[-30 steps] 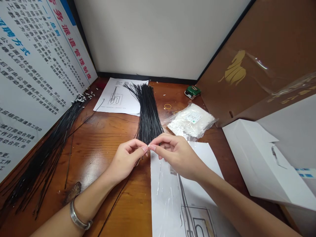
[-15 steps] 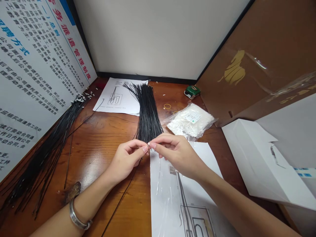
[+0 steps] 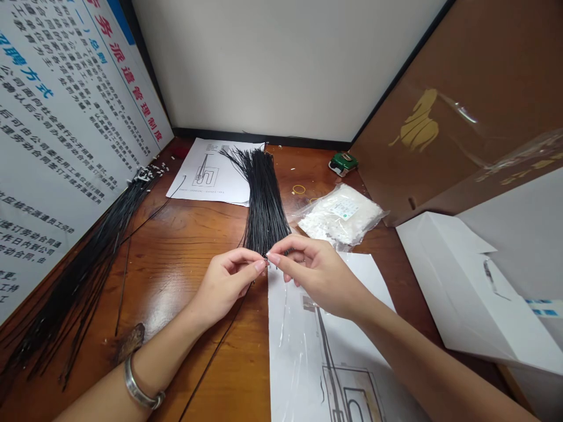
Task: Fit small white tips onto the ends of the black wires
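My left hand (image 3: 231, 284) is closed in a pinch on a thin black wire (image 3: 212, 358), which trails down to the bottom edge of the view. My right hand (image 3: 319, 272) pinches a tiny white connector (image 3: 268, 254) between thumb and index finger. The fingertips of both hands nearly meet, so the join between wire and connector is mostly hidden. Just beyond them lies a thick bundle of black wires (image 3: 266, 199). At the left, another bundle of black wires (image 3: 83, 269) has small white pieces at its far ends.
A clear plastic bag of white pieces (image 3: 341, 214) lies right of the wires. Behind it is a green tape measure (image 3: 343, 163). Printed drawing sheets (image 3: 290, 351) lie on the wooden table (image 3: 176, 293). Upright panels and a white box (image 3: 461, 287) border the area.
My right fingertips have shifted very slightly right, away from the left fingertips. My left hand stays almost still, and the other things lie as before.
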Tool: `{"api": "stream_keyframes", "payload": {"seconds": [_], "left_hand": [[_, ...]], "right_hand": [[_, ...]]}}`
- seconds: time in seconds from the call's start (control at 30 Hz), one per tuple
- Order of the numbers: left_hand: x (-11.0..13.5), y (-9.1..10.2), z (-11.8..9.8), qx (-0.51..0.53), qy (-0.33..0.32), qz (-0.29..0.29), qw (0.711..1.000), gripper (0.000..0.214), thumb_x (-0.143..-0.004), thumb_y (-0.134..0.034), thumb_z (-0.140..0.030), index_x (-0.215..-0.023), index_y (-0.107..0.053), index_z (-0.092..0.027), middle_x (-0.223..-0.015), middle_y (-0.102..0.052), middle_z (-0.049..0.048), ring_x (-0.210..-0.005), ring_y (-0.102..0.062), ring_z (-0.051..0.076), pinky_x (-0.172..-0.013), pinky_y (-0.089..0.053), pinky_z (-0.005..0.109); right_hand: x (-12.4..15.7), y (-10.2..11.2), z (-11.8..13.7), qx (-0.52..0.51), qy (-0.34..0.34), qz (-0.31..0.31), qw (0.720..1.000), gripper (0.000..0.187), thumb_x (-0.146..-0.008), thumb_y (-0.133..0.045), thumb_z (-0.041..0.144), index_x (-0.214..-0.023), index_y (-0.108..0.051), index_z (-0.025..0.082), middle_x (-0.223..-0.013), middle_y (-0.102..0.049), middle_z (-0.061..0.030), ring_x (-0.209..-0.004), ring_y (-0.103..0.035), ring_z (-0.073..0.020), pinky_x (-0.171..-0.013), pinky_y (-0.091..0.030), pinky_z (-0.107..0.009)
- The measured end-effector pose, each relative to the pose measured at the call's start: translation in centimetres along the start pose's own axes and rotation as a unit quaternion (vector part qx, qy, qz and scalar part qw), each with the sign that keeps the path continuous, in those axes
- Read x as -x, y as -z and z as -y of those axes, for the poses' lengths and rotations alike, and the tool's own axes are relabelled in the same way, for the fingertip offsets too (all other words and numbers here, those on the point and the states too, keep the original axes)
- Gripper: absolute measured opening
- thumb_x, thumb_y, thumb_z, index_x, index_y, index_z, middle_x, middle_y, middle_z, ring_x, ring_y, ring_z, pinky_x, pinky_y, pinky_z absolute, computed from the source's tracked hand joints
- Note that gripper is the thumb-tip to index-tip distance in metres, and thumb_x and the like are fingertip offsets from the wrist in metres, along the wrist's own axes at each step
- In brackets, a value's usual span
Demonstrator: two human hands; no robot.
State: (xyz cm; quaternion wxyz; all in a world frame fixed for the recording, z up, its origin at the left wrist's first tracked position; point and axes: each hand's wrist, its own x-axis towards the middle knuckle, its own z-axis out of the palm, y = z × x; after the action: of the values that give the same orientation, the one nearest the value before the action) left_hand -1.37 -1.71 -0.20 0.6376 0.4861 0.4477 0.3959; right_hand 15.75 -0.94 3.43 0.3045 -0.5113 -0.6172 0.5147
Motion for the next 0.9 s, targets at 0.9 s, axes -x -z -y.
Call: {"api": "stream_keyframes", "payload": {"seconds": [0.9], "left_hand": [[-0.13, -0.05, 0.21, 0.005, 0.029, -0.001, 1.0, 0.026, -0.078, -0.065, -0.04, -0.082, -0.06, -0.014, -0.076, -0.074, 0.0068, -0.035, -0.038, 0.003, -0.035, -0.027, 0.019]], "right_hand": [[-0.37, 0.31, -0.46, -0.086, -0.035, -0.047, 0.995, 0.019, -0.066, -0.076, 0.031, -0.068, -0.063, 0.017, -0.058, -0.062, 0.0008, -0.044, -0.052, -0.009, -0.041, -0.039, -0.023]]}}
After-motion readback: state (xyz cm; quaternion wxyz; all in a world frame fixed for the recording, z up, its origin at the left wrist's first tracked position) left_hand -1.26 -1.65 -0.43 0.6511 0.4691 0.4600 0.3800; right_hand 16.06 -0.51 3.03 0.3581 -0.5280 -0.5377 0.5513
